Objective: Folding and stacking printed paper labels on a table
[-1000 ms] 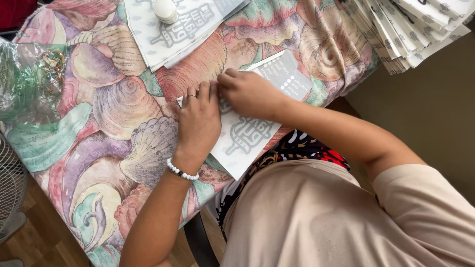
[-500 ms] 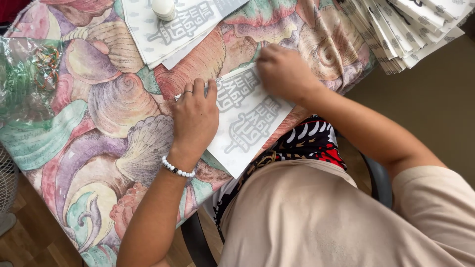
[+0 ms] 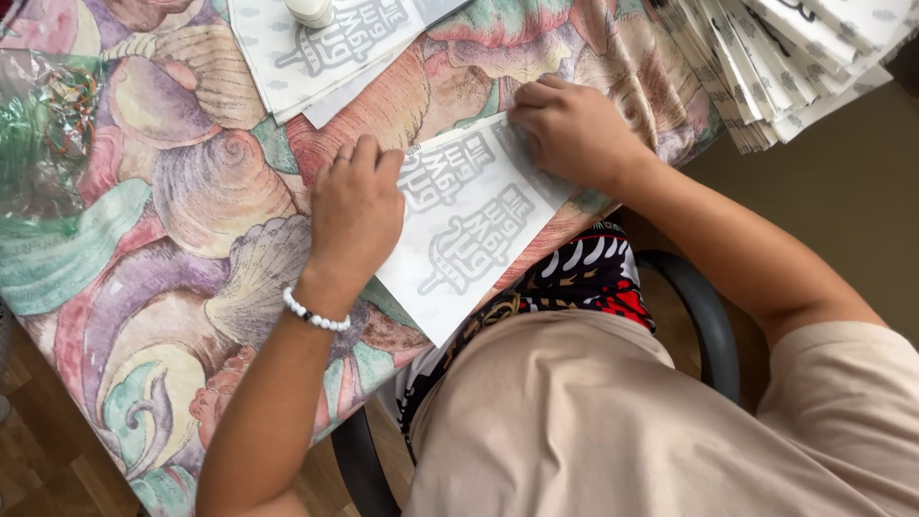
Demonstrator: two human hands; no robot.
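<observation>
A white paper sheet with grey printed figures lies on the shell-patterned tablecloth, its lower corner hanging past the table's edge. My left hand, with a white bead bracelet at the wrist, lies flat on the sheet's left edge, fingers together. My right hand presses down on the sheet's upper right corner with curled fingers. Neither hand lifts the paper.
A stack of similar printed sheets lies at the top with a small white object on it. Several folded sheets are fanned at the top right. A clear plastic bag sits at left. A black chair arm curves below.
My right hand has slid up and to the right along the sheet, uncovering the printed figures. My left hand stays pressed on the left edge.
</observation>
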